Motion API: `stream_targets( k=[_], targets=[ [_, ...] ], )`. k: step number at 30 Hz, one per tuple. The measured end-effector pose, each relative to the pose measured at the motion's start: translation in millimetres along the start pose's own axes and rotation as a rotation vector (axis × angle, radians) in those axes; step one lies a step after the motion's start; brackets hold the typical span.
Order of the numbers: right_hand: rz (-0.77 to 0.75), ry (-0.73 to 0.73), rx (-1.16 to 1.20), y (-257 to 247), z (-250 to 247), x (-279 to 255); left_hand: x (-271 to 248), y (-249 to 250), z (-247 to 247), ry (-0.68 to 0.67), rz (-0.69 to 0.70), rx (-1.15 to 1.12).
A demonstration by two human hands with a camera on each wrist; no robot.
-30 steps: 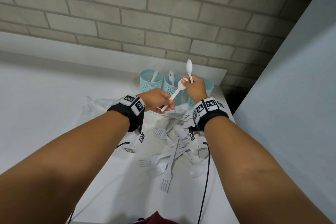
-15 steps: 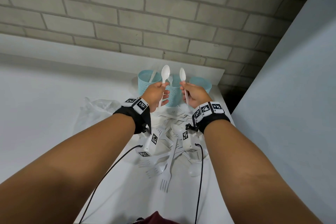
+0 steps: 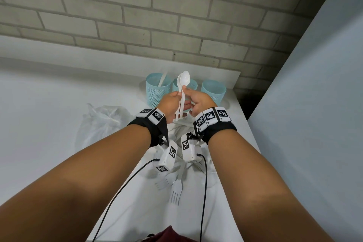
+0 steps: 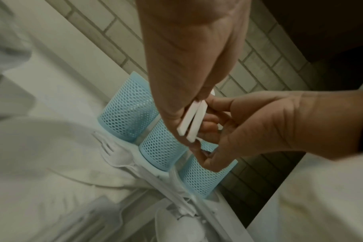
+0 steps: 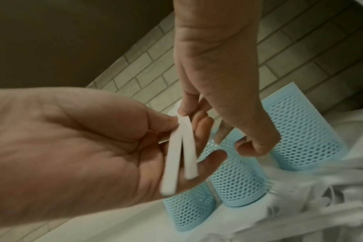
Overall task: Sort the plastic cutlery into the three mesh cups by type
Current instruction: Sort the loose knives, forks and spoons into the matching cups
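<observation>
Two spoons [image 3: 183, 92] stand pinched together between my left hand [image 3: 170, 105] and right hand [image 3: 198, 103], bowls up, just in front of the three cups [image 3: 158, 88]. Beyond my grip, the left cup holds one utensil, the right looks empty. Below my wrists a pile of forks [image 3: 176, 190] remains; sorting has barely begun, I judge.

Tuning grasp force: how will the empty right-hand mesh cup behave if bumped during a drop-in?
The right mesh cup looks like thin perforated plastic, so probably light. Tall, upright and seemingly empty, it may slide or tip when nudged. Probably stiff, not floppy.
</observation>
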State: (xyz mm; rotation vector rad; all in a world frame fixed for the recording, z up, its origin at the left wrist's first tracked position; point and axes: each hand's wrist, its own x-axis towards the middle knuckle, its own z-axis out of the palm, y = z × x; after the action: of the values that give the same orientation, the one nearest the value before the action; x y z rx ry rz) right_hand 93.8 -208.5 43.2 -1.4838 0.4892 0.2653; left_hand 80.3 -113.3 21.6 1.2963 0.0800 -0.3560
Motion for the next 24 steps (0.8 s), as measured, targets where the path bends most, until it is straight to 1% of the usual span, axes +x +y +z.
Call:
stream_targets(
  k=[4, 6, 8, 10, 12, 14, 16, 18, 20, 22, 24],
  targets=[
    [-0.078, 0.007, 0.036, -5, -3, 8, 1, 2, 2, -0.006, -0.013, 0.038],
    [-0.139, 0.005, 0.087, -7, -7, 12, 3, 2, 4, -0.036, -0.022, 0.063],
    [-0.178, -0.036, 0.133, -9, -10, 16, 5, 2, 8, -0.081, -0.022, 0.101],
    [-0.179, -0.082, 0.155, -11, -12, 19, 6, 2, 12, -0.106, -0.018, 0.122],
    [-0.184, -0.1, 0.159, -11, -15, 19, 8, 3, 14, -0.111, -0.016, 0.143],
    [-0.162, -0.12, 0.11, -12, -20, 20, 9, 3, 14, -0.136, -0.029, 0.17],
    [-0.15, -0.111, 0.136, -16, -28, 22, 10, 2, 12, -0.166, -0.057, 0.225],
    [-0.166, -0.07, 0.255, -22, -37, 27, 11, -1, 11, -0.179, -0.086, 0.277],
    [-0.226, 0.004, 0.348, -33, -45, 30, 14, -3, 9, -0.167, -0.096, 0.288],
    [-0.338, 0.144, 0.379, -44, -51, 35, 16, -4, 5, -0.126, -0.09, 0.29],
    [-0.478, 0.338, 0.428, -55, -57, 40, 19, -6, 1, -0.072, -0.076, 0.334]
  ],
)
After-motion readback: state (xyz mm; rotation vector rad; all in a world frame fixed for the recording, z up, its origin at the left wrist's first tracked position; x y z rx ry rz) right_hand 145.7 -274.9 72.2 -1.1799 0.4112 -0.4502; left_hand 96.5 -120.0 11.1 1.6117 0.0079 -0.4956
